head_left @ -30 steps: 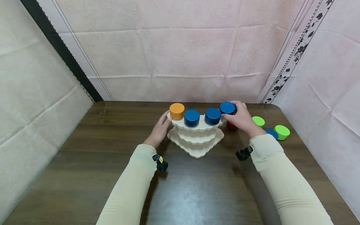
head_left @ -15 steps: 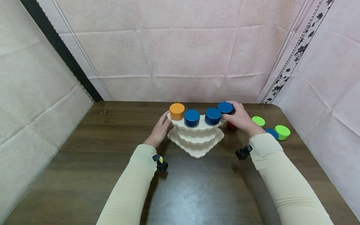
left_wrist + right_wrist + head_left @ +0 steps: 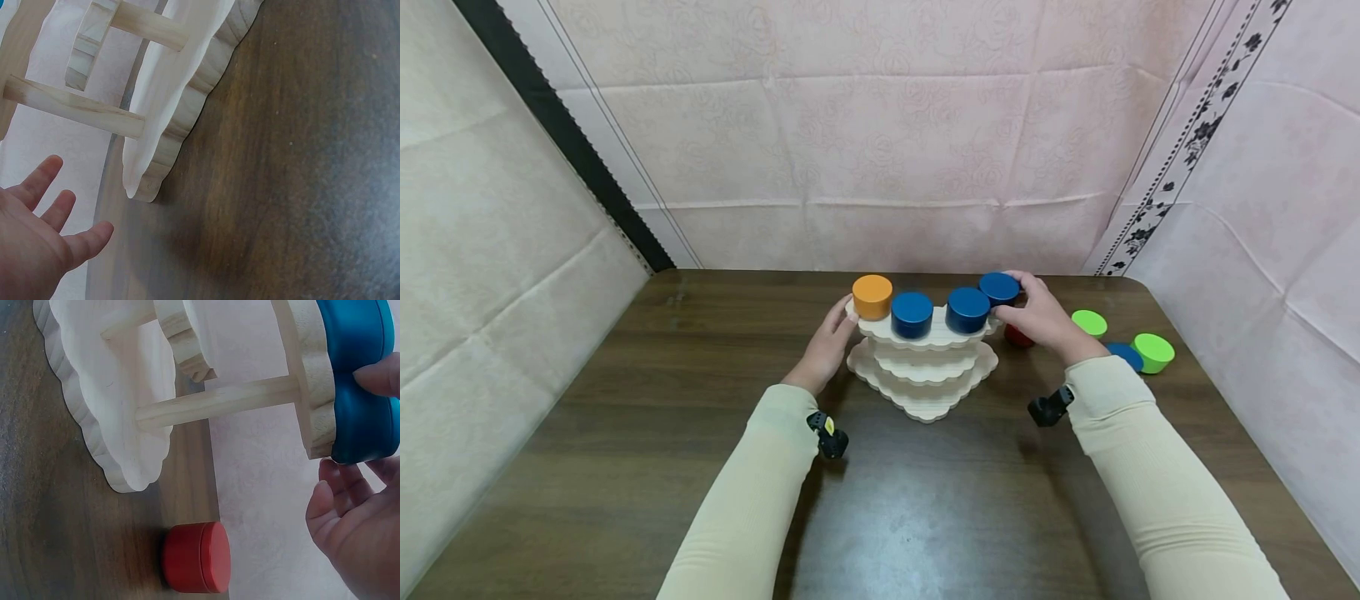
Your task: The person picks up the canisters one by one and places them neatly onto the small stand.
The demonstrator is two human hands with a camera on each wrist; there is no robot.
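A three-tiered pale wooden stand (image 3: 925,392) with scalloped edges and dowel posts stands on the table. Its top tier bears an orange lidded tin (image 3: 872,298) at the left and two blue tins, a left one (image 3: 912,317) and a right one (image 3: 967,311). At the tier's right end, my right hand (image 3: 1043,317) holds a third blue tin (image 3: 998,288) between thumb and fingers. The left hand (image 3: 826,350) grips the tier's left end by thumb and index finger; its other fingers (image 3: 90,244) spread loosely below in the left wrist view.
A red tin (image 3: 197,557) sits on the table just right of the stand. Farther right are a green tin (image 3: 1089,322), a second green tin (image 3: 1152,353) and a blue tin (image 3: 1124,354), partly hidden by the right sleeve. A pale cloth wall (image 3: 895,167) rises behind the table.
The right hand has shifted its blue tin slightly to the left and inward over the top tier. My left hand stays at the tier's left end.
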